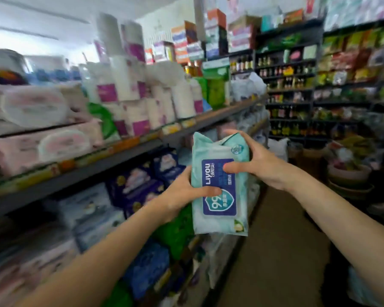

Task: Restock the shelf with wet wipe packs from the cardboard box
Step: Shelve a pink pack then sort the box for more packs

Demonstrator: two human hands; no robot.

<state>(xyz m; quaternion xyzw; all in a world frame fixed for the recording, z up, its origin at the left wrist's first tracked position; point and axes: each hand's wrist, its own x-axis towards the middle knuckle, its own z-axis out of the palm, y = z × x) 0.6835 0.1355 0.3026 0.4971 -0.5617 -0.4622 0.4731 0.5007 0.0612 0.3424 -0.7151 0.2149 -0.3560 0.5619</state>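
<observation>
Just right of the frame's centre, both hands are clamped on one wet wipe pack (220, 185), held up on end in the air over the aisle. The left hand (182, 193) grips its lower left edge, thumb pressed across the dark blue label near the shield mark, the other fingers out of sight behind the pack. The right hand (255, 158) takes the upper right edge from the other side, thumb lying flat on the label and fingers curled over the top corner. The pack is pale teal with that blue panel facing the camera, its printing running sideways, so the pack stands turned on its short end. There may be a second pack behind the first, but the edge there is too blurred to be sure.

To the left of the hands runs the shelf (124, 156), a grey rail slanting up toward the middle of the frame, with yellow and orange price tags along its lip. The pack is off it, just to the right of the rail. Pink tissue packs (42, 145) sit on it at the left edge, and white paper rolls (129, 89) with purple labels stand stacked further along. Beneath the rail are dark blue packets (142, 185) and green ones (175, 233). At the upper right, across the brown floor (275, 251), stand dark racks of bottles (286, 80).
</observation>
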